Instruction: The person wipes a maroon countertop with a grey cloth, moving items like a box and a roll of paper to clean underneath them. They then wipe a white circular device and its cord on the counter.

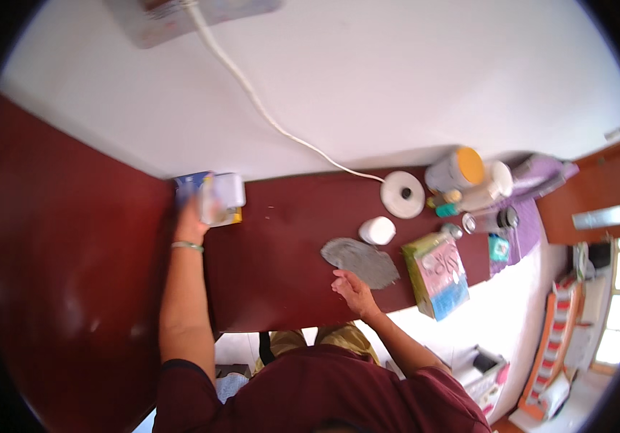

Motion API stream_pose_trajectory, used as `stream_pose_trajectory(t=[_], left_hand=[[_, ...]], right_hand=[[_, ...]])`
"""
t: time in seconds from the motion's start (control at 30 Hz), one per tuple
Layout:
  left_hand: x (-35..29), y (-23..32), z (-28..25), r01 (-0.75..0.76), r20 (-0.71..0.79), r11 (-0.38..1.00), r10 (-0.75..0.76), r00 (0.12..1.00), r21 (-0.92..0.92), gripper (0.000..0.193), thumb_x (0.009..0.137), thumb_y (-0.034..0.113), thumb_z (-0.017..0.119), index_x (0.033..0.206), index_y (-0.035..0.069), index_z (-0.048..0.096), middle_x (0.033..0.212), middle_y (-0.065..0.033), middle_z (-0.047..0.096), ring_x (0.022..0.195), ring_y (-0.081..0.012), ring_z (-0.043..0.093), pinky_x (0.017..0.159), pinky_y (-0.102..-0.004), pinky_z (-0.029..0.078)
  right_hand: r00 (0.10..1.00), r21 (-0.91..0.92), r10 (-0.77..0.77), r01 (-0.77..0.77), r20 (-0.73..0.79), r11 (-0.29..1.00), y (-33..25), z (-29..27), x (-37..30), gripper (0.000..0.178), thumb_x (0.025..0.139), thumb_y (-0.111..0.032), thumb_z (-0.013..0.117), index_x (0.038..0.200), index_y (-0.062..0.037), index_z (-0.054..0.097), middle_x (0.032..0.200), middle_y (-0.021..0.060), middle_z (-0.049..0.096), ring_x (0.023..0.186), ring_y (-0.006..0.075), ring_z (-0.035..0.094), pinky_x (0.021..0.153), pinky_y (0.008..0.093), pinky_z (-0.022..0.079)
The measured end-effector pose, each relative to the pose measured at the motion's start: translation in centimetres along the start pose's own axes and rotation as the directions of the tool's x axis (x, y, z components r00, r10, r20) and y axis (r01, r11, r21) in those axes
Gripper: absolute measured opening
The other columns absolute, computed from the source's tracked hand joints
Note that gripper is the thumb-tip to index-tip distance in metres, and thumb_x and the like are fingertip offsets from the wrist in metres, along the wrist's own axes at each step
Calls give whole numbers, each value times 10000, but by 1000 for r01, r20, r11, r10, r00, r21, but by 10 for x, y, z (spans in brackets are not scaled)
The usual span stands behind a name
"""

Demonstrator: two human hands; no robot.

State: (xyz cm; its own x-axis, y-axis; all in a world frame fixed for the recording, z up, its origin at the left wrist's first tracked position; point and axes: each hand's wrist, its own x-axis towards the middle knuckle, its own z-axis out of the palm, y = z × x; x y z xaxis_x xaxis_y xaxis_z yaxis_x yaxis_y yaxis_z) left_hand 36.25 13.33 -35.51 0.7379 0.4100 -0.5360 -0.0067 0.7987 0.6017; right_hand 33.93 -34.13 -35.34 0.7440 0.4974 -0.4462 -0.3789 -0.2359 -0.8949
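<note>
My left hand (192, 222), blurred by motion, reaches to the table's far left corner. Its fingers are around a pale, box-like thing (209, 200), also smeared. Small boxes stand right there: a blue one (192, 180) behind, a white one (232, 190) to the right, with a yellow edge below it. My right hand (354, 291) hovers at the near edge of a grey cloth (362, 261), fingers loosely bent and apart, nothing in them. Beyond the cloth is a small white tub (377, 231).
The dark red table (274, 267) meets a wall. A white cord (252, 94) runs down to a round white base (402, 194). To the right are a yellow-lidded canister (454, 170), a clear bottle (489, 219), a pink-and-blue carton (440, 274) and purple cloth (528, 225).
</note>
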Motion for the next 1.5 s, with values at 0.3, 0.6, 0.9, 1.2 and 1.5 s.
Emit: stream_pose_trajectory(t=[0.3, 0.6, 0.9, 1.2, 1.5], left_hand=[[-31, -14, 4, 74, -84, 972, -57, 995, 224, 268, 970, 237, 555, 1063, -9, 609, 923, -91, 654, 731, -211, 641, 612, -318, 560], [-133, -174, 145, 98, 259, 638, -443, 858, 764, 424, 948, 288, 611, 1259, 4, 566, 1139, -145, 657, 1032, -203, 632, 883, -317, 514], [-156, -352, 229, 91, 319, 444, -757, 570, 892, 1021, 894, 533, 644, 1496, -90, 105, 1473, -241, 377, 1357, -271, 397, 1088, -360, 357], [-164, -411, 236, 138, 406, 603, -672, 619, 786, 818, 914, 447, 652, 1475, 25, 232, 1426, -133, 422, 1318, -225, 410, 1086, -360, 366], [-169, -408, 244, 179, 338, 579, -669, 662, 795, 692, 951, 340, 623, 1464, 40, 269, 1369, -117, 486, 1203, -192, 503, 1021, -346, 427]], right_hand=[[655, -825, -637, 37, -406, 564, -57, -130, -74, 411, 812, -78, 697, 1195, -13, 560, 1070, 158, 624, 979, 328, 597, 884, 401, 473], [326, 486, 519, -184, -790, 854, 33, -257, -121, 798, 857, -518, 667, 1426, -36, 385, 1466, 199, 377, 1332, 321, 404, 1049, 472, 396], [596, -72, -9, -82, -803, 994, 65, -303, -125, 592, 929, -372, 619, 1382, -13, 489, 1296, 93, 567, 1228, 248, 494, 1033, 358, 383], [819, -159, 263, -390, -510, 907, 12, -270, -96, 539, 963, -439, 545, 1319, -35, 579, 1178, 135, 667, 1123, 213, 587, 979, 339, 430], [912, 303, 275, -181, -304, 936, 32, -267, -92, 464, 980, -365, 540, 1321, -51, 543, 1175, 27, 626, 1068, 139, 556, 949, 318, 423]])
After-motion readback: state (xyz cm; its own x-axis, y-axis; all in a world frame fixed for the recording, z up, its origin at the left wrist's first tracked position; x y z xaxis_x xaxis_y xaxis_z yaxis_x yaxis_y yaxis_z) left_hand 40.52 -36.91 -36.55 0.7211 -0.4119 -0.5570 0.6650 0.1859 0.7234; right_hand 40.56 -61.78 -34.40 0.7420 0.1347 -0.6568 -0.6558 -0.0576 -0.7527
